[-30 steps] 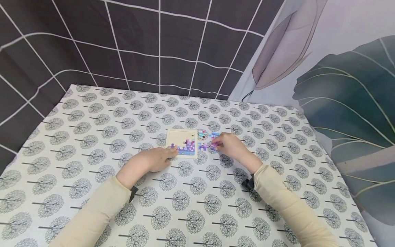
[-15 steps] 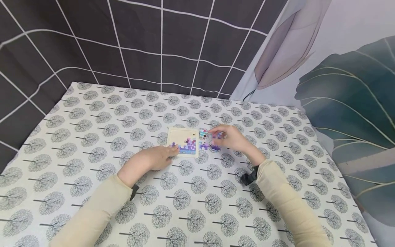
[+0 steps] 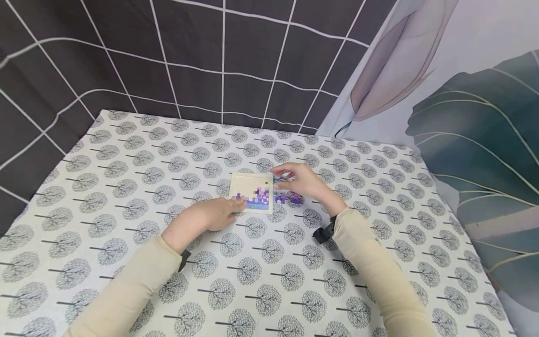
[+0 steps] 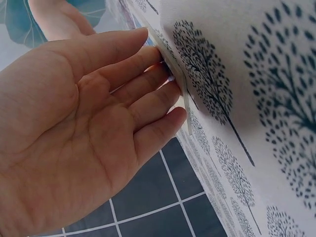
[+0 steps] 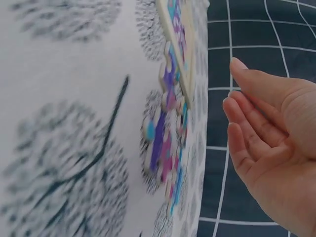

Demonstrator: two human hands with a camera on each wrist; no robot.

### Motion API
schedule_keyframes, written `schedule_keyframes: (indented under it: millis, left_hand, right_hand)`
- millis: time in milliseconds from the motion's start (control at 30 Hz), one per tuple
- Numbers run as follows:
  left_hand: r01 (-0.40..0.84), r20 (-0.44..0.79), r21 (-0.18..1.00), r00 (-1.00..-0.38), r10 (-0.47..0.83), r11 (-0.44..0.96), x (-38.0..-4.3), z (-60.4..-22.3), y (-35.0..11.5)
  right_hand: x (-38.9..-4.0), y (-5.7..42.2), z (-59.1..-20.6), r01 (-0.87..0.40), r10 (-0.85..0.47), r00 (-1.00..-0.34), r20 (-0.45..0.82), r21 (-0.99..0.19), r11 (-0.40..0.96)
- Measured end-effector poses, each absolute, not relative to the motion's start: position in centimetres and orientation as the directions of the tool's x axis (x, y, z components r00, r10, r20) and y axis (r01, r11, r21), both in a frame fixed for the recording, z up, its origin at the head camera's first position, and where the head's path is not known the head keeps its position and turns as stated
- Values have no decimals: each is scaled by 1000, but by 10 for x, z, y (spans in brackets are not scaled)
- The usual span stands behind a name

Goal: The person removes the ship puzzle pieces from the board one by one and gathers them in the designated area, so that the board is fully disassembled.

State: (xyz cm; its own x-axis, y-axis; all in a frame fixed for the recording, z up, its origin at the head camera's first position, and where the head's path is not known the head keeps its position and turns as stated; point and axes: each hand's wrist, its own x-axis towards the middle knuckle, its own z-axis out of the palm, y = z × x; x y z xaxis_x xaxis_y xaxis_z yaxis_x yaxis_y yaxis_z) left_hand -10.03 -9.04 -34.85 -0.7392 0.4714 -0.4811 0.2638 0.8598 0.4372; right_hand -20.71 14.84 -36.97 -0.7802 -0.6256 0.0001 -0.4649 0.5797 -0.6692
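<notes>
A square, pale wooden jigsaw tray (image 3: 246, 183) lies on the patterned cloth, its lower part filled with purple and blue pieces. My left hand (image 3: 216, 214) rests its nearly straight fingertips on the tray's lower left corner. In the left wrist view the left palm (image 4: 94, 118) faces the camera, fingertips at the tray edge. My right hand (image 3: 305, 181) hovers above loose jigsaw pieces (image 3: 290, 198) right of the tray. Seen from the right wrist, that hand (image 5: 276, 128) has nothing between its bent thumb and fingers, and is raised off the pieces (image 5: 160, 143). In the head view it partly hides them.
A white cloth (image 3: 269, 290) printed with grey trees covers the table. Behind it hangs a dark curtain (image 3: 193, 47) with white grid lines. A leaf-patterned sheet (image 3: 484, 140) hangs at the right. Both sleeved wrists wear black straps.
My right hand has lifted off the purple pieces and shifted left and away, toward the tray's right edge, its fingers spreading. The left hand stays at the tray's corner.
</notes>
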Motion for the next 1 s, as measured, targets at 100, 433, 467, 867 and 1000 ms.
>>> schedule_keyframes:
  millis: [100,433,467,867,1000]
  left_hand:
    - [257,-483,439,-740,468,861,-99,-349,-90]
    - [268,-495,417,-735,464,869,-99,-346,-88]
    - [270,-495,415,-734,465,869,-99,-346,-88]
    - [257,-496,415,-741,453,873,-101,-348,-89]
    - [260,-493,408,-744,451,875,-100,-350,-90]
  right_hand:
    - [-209,141,-370,-475,-639,-770,5,-674,566]
    - [-215,124,-372,-471,-655,-753,-63,-644,603]
    - [-215,122,-372,-472,-659,-749,-72,-640,607]
    - [-213,109,-371,-475,-709,-685,-169,-634,610]
    - [-212,106,-372,-476,-697,-679,-230,-585,657]
